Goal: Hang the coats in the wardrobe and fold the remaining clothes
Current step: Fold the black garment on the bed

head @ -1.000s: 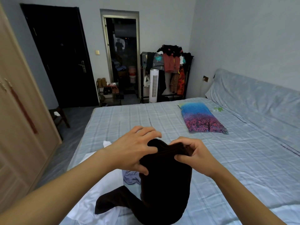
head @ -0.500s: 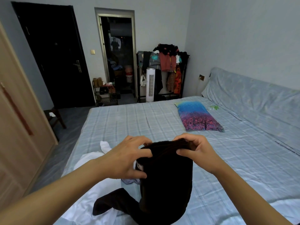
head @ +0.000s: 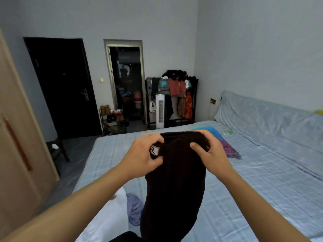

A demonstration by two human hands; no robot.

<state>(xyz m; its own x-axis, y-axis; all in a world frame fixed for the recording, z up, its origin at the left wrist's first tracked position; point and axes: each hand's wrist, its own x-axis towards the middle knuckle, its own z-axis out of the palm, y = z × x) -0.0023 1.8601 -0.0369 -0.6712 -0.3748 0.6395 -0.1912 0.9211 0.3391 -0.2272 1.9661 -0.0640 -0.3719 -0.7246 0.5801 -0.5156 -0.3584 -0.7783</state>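
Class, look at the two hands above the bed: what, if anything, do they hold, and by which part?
Both hold the dark garment by its top edge: left hand at the corner with the label, right hand at the other corner.

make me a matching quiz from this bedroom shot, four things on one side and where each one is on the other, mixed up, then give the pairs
Things:
1. dark brown fleece garment
2. white tower fan
3. blue and purple tree-print pillow
4. crumpled lavender cloth

Places:
A. standing on the floor in front of the loaded clothes rack
B. lying on the blue plaid bed sheet, partly hidden behind the right hand
C. held up by its top edge in the grip of both hands, the left hand beside a small label
D. bunched on the bed next to a white garment, below the left forearm

Pairs: 1-C, 2-A, 3-B, 4-D
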